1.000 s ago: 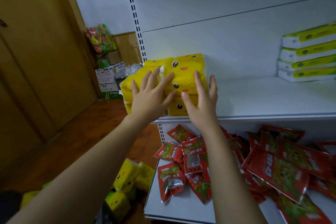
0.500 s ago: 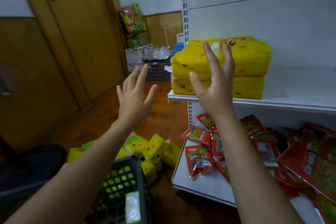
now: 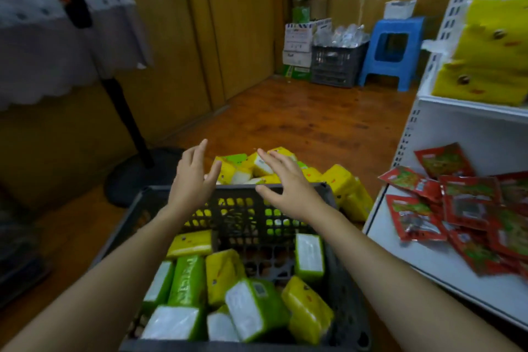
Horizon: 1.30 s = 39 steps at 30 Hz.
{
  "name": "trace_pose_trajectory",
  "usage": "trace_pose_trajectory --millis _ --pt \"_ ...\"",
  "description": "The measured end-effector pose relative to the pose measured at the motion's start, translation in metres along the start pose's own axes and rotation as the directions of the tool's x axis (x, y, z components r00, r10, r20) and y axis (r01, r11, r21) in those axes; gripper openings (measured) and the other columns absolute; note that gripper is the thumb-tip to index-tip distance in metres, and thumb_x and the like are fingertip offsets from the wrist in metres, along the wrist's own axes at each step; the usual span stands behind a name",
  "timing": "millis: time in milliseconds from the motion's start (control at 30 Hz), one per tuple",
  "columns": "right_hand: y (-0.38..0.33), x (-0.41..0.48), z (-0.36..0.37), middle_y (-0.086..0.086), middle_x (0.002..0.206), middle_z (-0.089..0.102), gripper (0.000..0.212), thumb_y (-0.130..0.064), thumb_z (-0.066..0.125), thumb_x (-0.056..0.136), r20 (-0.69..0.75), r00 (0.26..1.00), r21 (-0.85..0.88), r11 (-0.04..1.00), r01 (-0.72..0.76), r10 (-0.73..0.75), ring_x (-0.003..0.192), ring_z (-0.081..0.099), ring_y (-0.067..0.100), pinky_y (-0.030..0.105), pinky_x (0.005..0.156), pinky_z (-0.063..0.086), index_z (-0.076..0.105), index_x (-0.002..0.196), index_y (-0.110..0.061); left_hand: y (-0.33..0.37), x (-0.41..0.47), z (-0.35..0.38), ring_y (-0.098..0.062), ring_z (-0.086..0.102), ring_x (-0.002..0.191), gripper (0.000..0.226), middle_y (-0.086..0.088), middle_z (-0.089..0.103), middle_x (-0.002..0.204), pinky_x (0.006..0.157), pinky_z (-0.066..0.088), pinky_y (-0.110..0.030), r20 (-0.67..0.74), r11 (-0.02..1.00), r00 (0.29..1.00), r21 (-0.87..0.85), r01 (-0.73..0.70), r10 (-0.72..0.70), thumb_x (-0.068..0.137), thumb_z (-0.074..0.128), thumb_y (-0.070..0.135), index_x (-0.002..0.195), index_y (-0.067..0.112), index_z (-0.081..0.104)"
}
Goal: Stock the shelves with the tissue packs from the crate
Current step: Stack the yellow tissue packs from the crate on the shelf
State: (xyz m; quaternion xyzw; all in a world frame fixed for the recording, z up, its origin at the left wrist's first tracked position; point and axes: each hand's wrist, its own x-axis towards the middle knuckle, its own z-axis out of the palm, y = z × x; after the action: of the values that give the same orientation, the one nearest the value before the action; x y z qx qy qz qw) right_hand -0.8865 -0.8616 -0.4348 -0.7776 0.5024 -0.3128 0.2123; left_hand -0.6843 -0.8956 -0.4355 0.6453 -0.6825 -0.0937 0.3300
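hands (image 3: 191, 180) (image 3: 288, 188) dropped from shelf (image 3: 471, 108), spread above crate (image 3: 344, 280) of yellow-green tissue packs (image 3: 257, 308)

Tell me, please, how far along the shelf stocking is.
Done: a stack of yellow packs sits on the upper shelf. In hand: nothing; the left hand and right hand hover open above the crate. Left: about ten loose packs in the crate, plus a pile on the floor behind it.
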Motion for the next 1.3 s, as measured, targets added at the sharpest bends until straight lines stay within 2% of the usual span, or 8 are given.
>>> trace_pose_trajectory --millis 200,300,467,533,667,900,1133,1300 --pt "-0.006 0.010 0.082 0.003 0.150 0.027 0.063 -0.032 0.055 0.091 0.192 0.974 0.080 0.988 -0.135 0.118 0.139 0.022 0.019 0.032 0.112 0.020 0.024 0.146 -0.028 -0.091 -0.015 -0.006 -0.027 0.053 0.113 0.042 -0.012 0.051 0.125 0.092 0.042 -0.035 0.185 0.988 0.971 0.066 0.143 -0.153 0.096 0.047 0.034 0.130 0.010 0.050" --pt "-0.001 0.015 0.130 0.011 0.147 0.030 0.066 -0.035 0.058 0.089 0.383 0.905 0.006 0.980 -0.201 0.184 0.138 0.027 0.026 0.035 0.113 0.023 0.024 0.146 -0.029 -0.141 -0.021 0.007 -0.032 0.056 0.107 0.035 -0.017 0.061 0.110 0.086 0.042 -0.035 0.347 0.969 0.905 0.123 0.215 -0.245 0.095 0.047 0.034 0.114 0.008 0.061" --pt "0.006 0.029 0.188 0.019 0.146 0.026 0.071 -0.041 0.056 0.089 0.544 0.779 -0.156 0.950 -0.271 0.312 0.137 0.028 0.032 0.033 0.111 0.026 0.018 0.148 -0.028 -0.180 -0.035 0.033 -0.034 0.042 0.127 0.054 -0.020 0.045 0.138 0.103 0.037 -0.039 0.568 0.879 0.679 0.201 0.433 -0.465 0.096 0.040 0.046 0.137 0.010 0.044" --pt "0.009 0.036 0.206 0.020 0.145 0.028 0.073 -0.043 0.056 0.088 0.548 0.750 -0.210 0.928 -0.307 0.372 0.135 0.030 0.035 0.034 0.110 0.029 0.016 0.148 -0.030 -0.184 -0.037 0.042 -0.035 0.031 0.136 0.060 -0.021 0.032 0.148 0.111 0.029 -0.040 0.564 0.847 0.652 0.189 0.496 -0.507 0.097 0.039 0.046 0.144 0.011 0.032" --pt "0.015 0.043 0.230 0.021 0.144 0.028 0.074 -0.042 0.054 0.090 0.535 0.723 -0.234 0.899 -0.371 0.437 0.134 0.031 0.035 0.030 0.104 0.029 0.011 0.149 -0.030 -0.187 -0.035 0.057 -0.038 0.015 0.141 0.058 -0.025 0.012 0.153 0.115 0.017 -0.040 0.524 0.803 0.638 0.170 0.572 -0.565 0.098 0.038 0.040 0.149 0.019 0.020" --pt "0.024 0.054 0.253 0.016 0.145 0.036 0.078 -0.040 0.058 0.088 0.516 0.715 -0.146 0.871 -0.470 0.472 0.129 0.040 0.032 0.036 0.104 0.037 0.008 0.148 -0.034 -0.184 -0.032 0.081 -0.037 0.024 0.139 0.059 -0.021 0.023 0.151 0.112 0.021 -0.040 0.498 0.738 0.581 0.200 0.645 -0.643 0.097 0.036 0.045 0.149 0.029 0.015" --pt "0.015 0.050 0.241 0.006 0.154 0.022 0.078 -0.029 0.064 0.085 0.435 0.797 0.184 0.825 -0.534 0.418 0.141 0.022 0.023 0.034 0.114 0.020 0.017 0.147 -0.032 -0.166 -0.036 0.060 -0.039 0.022 0.138 0.058 -0.021 0.019 0.151 0.111 0.020 -0.047 0.385 0.720 0.641 0.097 0.687 -0.664 0.097 0.038 0.043 0.149 0.032 0.014" --pt "-0.009 0.033 0.206 0.014 0.147 0.025 0.078 -0.031 0.065 0.085 0.331 0.846 0.326 0.791 -0.518 0.418 0.139 0.023 0.025 0.033 0.111 0.021 0.017 0.146 -0.037 -0.125 -0.037 0.025 -0.041 0.029 0.134 0.057 -0.026 0.015 0.149 0.109 0.026 -0.044 0.350 0.773 0.725 -0.004 0.635 -0.594 0.098 0.037 0.042 0.149 0.032 0.013"
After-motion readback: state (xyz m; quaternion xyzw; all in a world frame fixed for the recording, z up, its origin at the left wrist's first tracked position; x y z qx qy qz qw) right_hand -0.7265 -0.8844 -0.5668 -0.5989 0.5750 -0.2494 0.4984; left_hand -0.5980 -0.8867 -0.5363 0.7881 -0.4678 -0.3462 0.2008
